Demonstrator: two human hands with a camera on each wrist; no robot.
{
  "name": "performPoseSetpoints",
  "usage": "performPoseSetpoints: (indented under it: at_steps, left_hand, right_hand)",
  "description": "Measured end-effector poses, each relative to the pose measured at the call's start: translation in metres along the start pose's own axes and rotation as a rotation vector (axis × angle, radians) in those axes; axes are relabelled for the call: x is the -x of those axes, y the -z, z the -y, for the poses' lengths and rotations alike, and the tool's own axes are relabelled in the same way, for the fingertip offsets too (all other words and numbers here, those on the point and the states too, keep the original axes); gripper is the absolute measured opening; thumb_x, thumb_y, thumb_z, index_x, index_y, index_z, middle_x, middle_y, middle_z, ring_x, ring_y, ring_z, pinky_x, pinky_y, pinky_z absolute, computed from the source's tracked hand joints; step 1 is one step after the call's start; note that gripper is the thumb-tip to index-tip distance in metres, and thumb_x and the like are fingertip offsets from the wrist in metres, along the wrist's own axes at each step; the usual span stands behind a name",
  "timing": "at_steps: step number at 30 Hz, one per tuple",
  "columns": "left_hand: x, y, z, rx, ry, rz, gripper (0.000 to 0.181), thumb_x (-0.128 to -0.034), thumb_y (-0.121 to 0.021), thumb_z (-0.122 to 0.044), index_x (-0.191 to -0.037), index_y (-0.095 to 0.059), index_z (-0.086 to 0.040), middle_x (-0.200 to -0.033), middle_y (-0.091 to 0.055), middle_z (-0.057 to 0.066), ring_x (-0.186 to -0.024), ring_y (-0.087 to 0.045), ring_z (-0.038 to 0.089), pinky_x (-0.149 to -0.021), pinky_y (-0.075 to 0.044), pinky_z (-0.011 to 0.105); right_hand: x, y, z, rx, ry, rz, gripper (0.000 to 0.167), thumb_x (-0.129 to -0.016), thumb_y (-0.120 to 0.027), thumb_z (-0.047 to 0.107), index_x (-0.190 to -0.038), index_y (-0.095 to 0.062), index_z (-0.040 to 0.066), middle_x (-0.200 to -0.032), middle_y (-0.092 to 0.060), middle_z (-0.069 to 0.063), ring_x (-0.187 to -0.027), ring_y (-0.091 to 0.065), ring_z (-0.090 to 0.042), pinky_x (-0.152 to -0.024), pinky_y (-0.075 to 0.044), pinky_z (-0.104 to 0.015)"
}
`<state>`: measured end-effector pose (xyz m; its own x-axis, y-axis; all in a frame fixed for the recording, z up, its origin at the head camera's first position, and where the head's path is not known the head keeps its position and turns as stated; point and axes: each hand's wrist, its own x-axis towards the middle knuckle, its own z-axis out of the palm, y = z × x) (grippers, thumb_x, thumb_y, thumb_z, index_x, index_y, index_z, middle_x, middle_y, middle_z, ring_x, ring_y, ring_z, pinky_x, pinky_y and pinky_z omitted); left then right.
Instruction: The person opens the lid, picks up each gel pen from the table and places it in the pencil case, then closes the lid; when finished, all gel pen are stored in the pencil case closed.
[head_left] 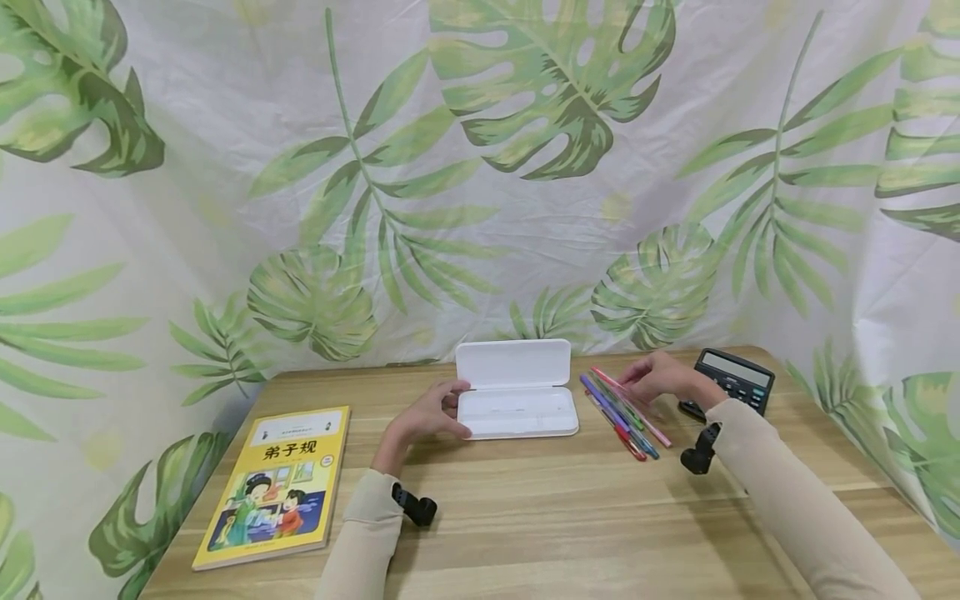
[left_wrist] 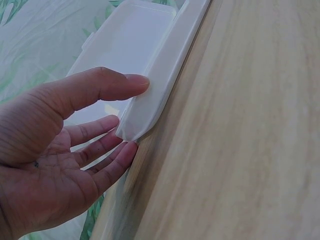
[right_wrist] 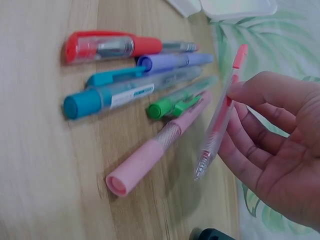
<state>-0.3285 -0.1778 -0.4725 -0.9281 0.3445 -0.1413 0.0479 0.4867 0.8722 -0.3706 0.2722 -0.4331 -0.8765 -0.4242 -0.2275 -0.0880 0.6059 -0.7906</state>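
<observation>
A white pencil case lies with its lid raised near the back of the table. At its left end, my left hand grips it, the thumb on the front wall and the fingers around the end, as the left wrist view shows. My right hand pinches a clear pen with a red clip, held tilted beside the other pens. Those pens lie close together: a red pen, a purple pen, a teal pen, a green pen and a pink pen.
On the left of the wooden table lies a yellow picture book. A black calculator sits at the back right, partly behind my right hand. A leaf-patterned cloth hangs behind the table.
</observation>
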Motion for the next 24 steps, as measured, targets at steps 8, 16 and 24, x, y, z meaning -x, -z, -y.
performPoseSetpoints:
  at_steps: [8, 16, 24]
  left_hand:
    - [-0.003, 0.001, 0.004, 0.002, -0.018, 0.001, 0.085, -0.0713, -0.087, 0.002, -0.147, -0.047, -0.003, -0.136, -0.046, 0.024, -0.118, -0.058, 0.034, -0.101, -0.051, 0.043]
    - [-0.003, 0.000, 0.005, 0.006, -0.025, 0.004, 0.086, -0.0711, -0.087, 0.002, -0.147, -0.047, -0.002, -0.137, -0.046, 0.025, -0.119, -0.057, 0.035, -0.101, -0.051, 0.044]
    - [-0.003, -0.001, 0.005, 0.011, -0.019, -0.001, 0.088, -0.0711, -0.087, 0.003, -0.149, -0.045, -0.002, -0.138, -0.045, 0.026, -0.121, -0.055, 0.037, -0.102, -0.050, 0.046]
  right_hand:
    - [0.003, -0.007, 0.005, -0.109, 0.042, 0.010, 0.038, -0.090, -0.071, 0.006, -0.124, -0.066, -0.009, -0.116, -0.072, -0.024, -0.090, -0.068, -0.014, -0.078, -0.058, -0.031]
    - [-0.003, -0.020, 0.014, -0.184, 0.084, -0.006, 0.039, -0.089, -0.073, 0.006, -0.125, -0.066, -0.008, -0.117, -0.069, -0.028, -0.088, -0.068, -0.014, -0.079, -0.060, -0.033]
    - [-0.013, -0.037, 0.033, -0.235, 0.158, 0.010, 0.038, -0.091, -0.072, 0.004, -0.125, -0.065, -0.009, -0.117, -0.068, -0.032, -0.091, -0.071, -0.018, -0.079, -0.060, -0.030]
